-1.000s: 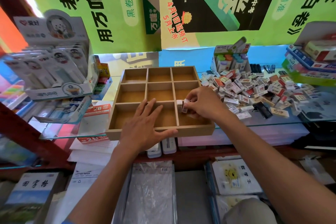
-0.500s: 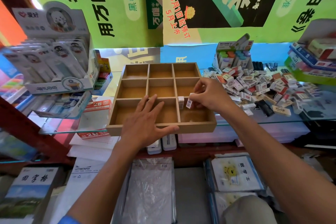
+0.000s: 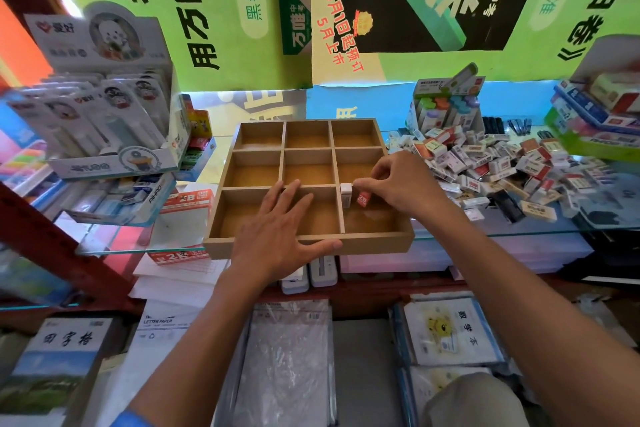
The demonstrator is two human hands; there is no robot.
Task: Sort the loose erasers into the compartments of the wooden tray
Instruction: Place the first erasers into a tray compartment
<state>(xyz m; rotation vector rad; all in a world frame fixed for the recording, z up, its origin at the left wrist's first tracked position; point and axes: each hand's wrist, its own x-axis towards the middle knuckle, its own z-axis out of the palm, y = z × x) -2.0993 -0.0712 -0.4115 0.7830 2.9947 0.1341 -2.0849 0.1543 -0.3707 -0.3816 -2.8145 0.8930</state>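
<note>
A wooden tray point(image 3: 367, 240) with nine compartments sits on a glass shelf in the middle. My left hand point(image 3: 280, 236) lies flat with spread fingers across the tray's near middle compartment and front wall. My right hand point(image 3: 401, 184) hovers over the near right compartment and pinches a red-sleeved eraser point(image 3: 363, 199) by its top. A white eraser point(image 3: 346, 195) stands upright in that compartment's far left corner, just left of the red one. A large heap of loose erasers point(image 3: 491, 163) spreads over the glass to the tray's right.
A display box of correction tapes point(image 3: 104, 121) stands at the left. An open box of erasers point(image 3: 446, 104) sits behind the heap. Boxes point(image 3: 595, 121) are stacked at the far right. Paper pads and notebooks point(image 3: 287, 364) lie on the lower shelf below the tray.
My right hand has lowered the red-sleeved eraser into the near right compartment, beside the white one standing there. My left hand has stayed on the tray.
</note>
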